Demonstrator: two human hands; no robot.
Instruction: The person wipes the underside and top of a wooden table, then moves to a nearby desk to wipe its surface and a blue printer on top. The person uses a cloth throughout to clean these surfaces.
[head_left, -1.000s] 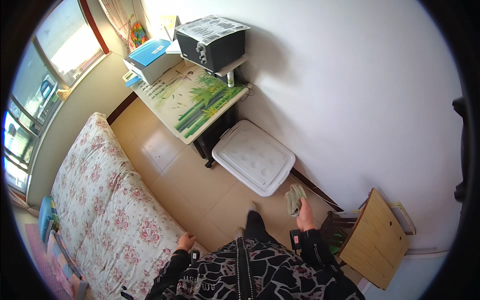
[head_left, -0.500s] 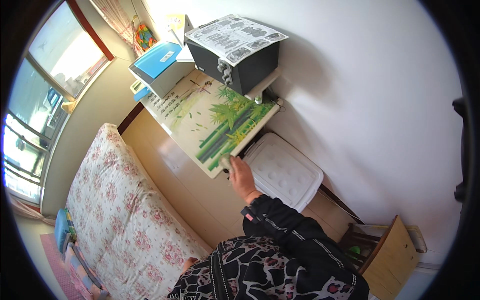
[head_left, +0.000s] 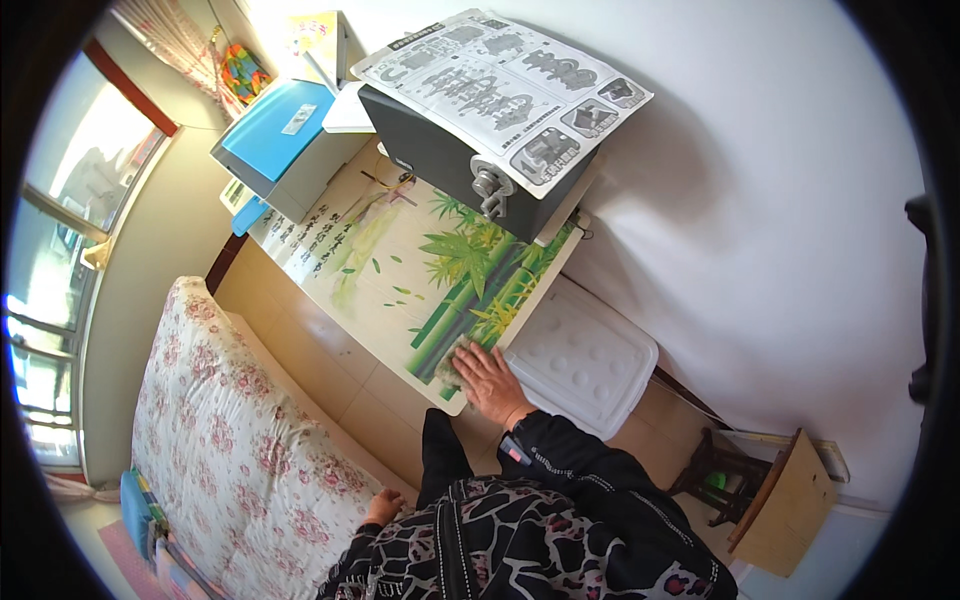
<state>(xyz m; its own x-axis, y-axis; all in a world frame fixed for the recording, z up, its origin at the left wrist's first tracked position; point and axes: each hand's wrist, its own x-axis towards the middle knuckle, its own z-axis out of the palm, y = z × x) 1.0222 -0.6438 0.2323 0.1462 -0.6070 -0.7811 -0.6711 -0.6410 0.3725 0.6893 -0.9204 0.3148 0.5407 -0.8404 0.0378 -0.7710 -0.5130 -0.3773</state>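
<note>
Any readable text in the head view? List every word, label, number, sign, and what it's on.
Printed sheet: dark captions beside pictures; wording not copied here.
Desk top: columns of black characters; too small to read reliably.
Blue lid: pale label, print too small.
Dark box: tiny light mark on its front, unreadable.
Yellow panel at the back: coloured lettering, too blurred.

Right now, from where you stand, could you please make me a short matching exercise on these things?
1. Cloth
2. Printer
3. Storage box
4. Bed

A. White, with round marks on its lid
B. Flowered cover
C. On the table, against the right hand
D. Blue top

Pairs: 1-C, 2-D, 3-A, 4-B
</note>
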